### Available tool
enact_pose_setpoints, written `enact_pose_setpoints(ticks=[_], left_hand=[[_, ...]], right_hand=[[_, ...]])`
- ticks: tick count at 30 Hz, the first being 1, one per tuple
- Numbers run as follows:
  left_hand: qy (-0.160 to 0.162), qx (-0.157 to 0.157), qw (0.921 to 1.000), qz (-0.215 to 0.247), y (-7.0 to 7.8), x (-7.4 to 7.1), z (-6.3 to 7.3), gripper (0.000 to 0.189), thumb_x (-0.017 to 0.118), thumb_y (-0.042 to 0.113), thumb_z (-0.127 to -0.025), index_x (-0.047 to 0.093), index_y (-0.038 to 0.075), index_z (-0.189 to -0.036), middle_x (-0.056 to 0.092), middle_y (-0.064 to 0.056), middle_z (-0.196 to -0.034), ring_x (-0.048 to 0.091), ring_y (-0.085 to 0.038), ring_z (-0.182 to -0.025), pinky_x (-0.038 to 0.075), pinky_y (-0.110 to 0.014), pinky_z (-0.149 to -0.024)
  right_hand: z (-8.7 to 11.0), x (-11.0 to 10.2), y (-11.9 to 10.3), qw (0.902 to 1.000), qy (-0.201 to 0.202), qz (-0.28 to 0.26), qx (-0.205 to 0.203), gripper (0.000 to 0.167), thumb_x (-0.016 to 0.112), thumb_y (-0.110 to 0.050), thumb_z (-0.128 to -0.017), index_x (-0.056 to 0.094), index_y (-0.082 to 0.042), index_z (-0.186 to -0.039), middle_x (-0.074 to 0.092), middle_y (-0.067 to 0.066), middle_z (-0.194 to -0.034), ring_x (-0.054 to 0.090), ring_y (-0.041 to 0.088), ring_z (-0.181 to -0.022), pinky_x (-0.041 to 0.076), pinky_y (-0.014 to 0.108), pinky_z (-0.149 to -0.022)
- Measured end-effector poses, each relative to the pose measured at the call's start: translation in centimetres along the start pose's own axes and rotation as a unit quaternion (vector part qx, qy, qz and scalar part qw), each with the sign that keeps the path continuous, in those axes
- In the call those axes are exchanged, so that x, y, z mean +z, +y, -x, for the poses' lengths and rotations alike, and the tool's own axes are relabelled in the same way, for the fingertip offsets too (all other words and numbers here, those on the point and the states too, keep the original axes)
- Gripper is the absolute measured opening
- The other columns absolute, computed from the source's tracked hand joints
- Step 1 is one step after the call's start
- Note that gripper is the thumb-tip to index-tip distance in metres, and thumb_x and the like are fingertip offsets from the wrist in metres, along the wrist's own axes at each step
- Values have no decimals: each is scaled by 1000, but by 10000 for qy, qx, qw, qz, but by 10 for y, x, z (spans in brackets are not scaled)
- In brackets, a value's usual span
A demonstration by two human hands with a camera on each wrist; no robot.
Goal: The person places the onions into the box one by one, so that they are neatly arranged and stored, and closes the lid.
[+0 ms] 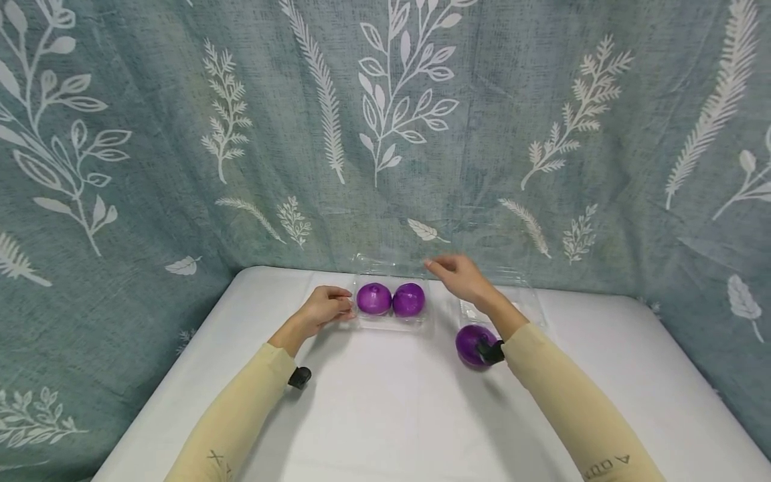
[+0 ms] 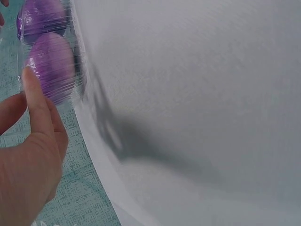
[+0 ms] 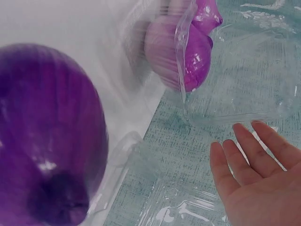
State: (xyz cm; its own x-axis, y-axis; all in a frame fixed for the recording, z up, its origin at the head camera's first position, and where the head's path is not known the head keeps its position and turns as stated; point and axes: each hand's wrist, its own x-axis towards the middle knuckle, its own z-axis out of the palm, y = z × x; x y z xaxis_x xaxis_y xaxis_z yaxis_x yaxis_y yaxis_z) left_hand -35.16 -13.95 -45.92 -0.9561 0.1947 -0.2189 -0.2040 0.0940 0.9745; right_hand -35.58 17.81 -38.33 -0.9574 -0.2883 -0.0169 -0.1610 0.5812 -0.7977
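Note:
Two purple onions point(image 1: 374, 298) point(image 1: 409, 300) sit side by side in a clear plastic clamshell box point(image 1: 391, 325) at the table's far edge. Its transparent lid point(image 3: 244, 75) stands raised at the back. At the box's left end is my left hand point(image 1: 328, 308), its index finger straight and its fingertips touching the wall in the left wrist view. My right hand point(image 1: 460, 276), fingers extended and nothing in them, is beside the lid's right edge; whether they touch is unclear. A third purple onion point(image 1: 472, 345) lies on the table below my right forearm, partly covered by the wrist camera.
A second clear plastic box point(image 1: 533, 309) lies behind the third onion, partly hidden by my right forearm. The white table point(image 1: 385, 402) ends at a blue-green curtain point(image 1: 512, 167) with white leaf prints.

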Motion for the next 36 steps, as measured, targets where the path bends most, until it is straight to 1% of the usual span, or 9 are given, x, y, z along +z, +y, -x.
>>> enact_pose_setpoints(ticks=[4,9,12,15,19,25,28,32,36], left_hand=[[-16,6,10000,15,1,0,0,42,54,-4,-102,47,-15,-142,54,-28,-127,67,-18,-88,63,-26,-86],[-14,-2,10000,26,0,0,0,42,55,-3,-102,47,-15,-142,54,-27,-127,67,-17,-87,64,-26,-85],[-8,-17,10000,50,0,0,-1,43,55,-3,-102,47,-15,-142,55,-26,-125,67,-17,-87,64,-25,-83],[-8,-72,9999,105,0,0,-1,43,56,-3,-102,47,-15,-142,54,-28,-128,68,-21,-93,63,-24,-84],[5,-169,9997,172,0,0,0,43,56,-2,-102,47,-13,-143,53,-30,-132,67,-27,-104,63,-26,-87],[23,-256,9992,318,-1,0,1,41,54,0,-103,48,-10,-143,54,-28,-134,66,-31,-113,63,-28,-90],[35,-291,9987,422,-2,-1,1,40,51,3,-106,47,-9,-144,54,-26,-133,64,-30,-113,62,-29,-92],[23,-344,9982,483,-3,-1,4,42,44,14,-111,44,-8,-146,53,-25,-131,62,-29,-112,61,-31,-94],[53,-366,9981,498,-3,-1,10,48,41,27,-113,44,-7,-148,53,-25,-133,65,-32,-113,61,-35,-97]], right_hand=[[4,1,0,10000,-67,12,25,65,46,-50,-108,50,-1,-149,51,20,-151,44,40,-141,42,59,-116],[10,5,2,9998,-115,176,37,53,47,-39,-109,55,-1,-145,54,21,-147,45,41,-140,43,60,-114],[13,7,3,9995,-87,272,-103,47,51,-33,-108,59,0,-141,56,21,-145,44,41,-140,44,60,-114],[16,10,4,9990,-55,368,-267,44,54,-28,-107,61,2,-138,56,22,-145,43,42,-141,42,61,-115],[19,14,6,9987,-43,398,-317,46,57,-25,-105,57,6,-140,53,24,-147,42,43,-142,42,59,-116],[23,24,12,9997,-72,235,54,55,58,-22,-105,44,11,-146,51,29,-146,49,42,-136,49,53,-112],[24,28,15,9996,-72,202,200,58,58,-21,-104,41,13,-148,52,29,-146,52,42,-133,50,51,-110],[25,33,18,9994,-49,248,238,59,60,-20,-103,41,15,-146,58,29,-139,57,41,-128,53,50,-107],[26,36,20,9992,-82,331,203,58,60,-19,-103,43,17,-144,63,28,-132,60,41,-124,55,50,-105]])
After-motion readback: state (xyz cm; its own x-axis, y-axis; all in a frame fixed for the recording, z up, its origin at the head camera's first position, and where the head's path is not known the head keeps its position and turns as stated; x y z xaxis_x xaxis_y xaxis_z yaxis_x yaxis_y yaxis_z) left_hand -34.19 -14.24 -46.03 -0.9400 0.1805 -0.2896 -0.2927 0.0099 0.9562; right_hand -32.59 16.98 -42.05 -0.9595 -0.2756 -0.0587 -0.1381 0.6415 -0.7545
